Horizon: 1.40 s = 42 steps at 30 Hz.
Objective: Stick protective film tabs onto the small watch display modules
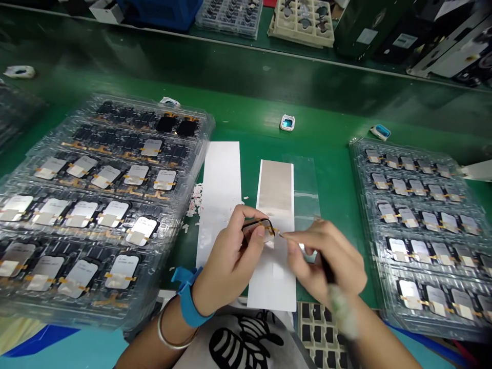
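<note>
My left hand pinches a small dark-edged screen module with an amber flex cable, above the white strips. My right hand is closed around a slim, dark-handled tool with a pale, blurred wrap near its rear. The tool's fine tip meets or nearly touches the flex cable; I cannot tell which. Beneath both hands lies a white backing sheet with a silvery-beige sheet on its upper part. A second white strip lies left of it.
A clear tray of screen modules stands at left, and another tray at right. Small paper scraps lie beside the left strip. Clear film borders the backing sheet. Small white-framed pieces, one here, sit below the shelf.
</note>
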Each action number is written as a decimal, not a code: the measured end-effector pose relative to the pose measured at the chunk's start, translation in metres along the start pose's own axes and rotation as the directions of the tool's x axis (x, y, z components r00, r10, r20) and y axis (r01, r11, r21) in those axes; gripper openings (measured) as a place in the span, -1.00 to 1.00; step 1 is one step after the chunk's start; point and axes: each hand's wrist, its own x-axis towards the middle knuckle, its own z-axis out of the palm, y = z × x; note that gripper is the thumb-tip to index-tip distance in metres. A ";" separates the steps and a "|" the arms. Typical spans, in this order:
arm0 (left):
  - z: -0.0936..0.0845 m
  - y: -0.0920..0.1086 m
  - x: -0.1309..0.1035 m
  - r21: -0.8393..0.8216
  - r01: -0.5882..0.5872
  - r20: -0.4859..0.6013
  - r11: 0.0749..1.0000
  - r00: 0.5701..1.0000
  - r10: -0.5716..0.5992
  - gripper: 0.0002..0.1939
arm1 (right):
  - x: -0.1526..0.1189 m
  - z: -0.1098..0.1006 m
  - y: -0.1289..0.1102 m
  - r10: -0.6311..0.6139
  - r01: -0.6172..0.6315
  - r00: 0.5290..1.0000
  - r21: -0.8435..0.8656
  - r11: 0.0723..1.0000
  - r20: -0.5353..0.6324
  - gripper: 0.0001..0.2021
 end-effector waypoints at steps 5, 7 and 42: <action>-0.001 0.002 -0.001 -0.025 -0.018 0.053 1.000 0.998 0.019 -0.86 | 0.016 -0.009 0.005 0.428 -0.495 0.864 0.294 0.818 0.266 -0.87; -0.001 0.004 -0.001 -0.021 -0.021 0.060 1.000 0.998 0.023 -0.88 | 0.021 -0.011 0.009 0.441 -0.576 0.801 0.321 0.752 0.405 -0.85; -0.002 0.003 0.001 -0.066 0.077 0.178 0.995 0.982 -0.064 -0.86 | 0.012 0.004 0.008 0.568 -0.733 0.679 0.393 0.555 0.465 -0.81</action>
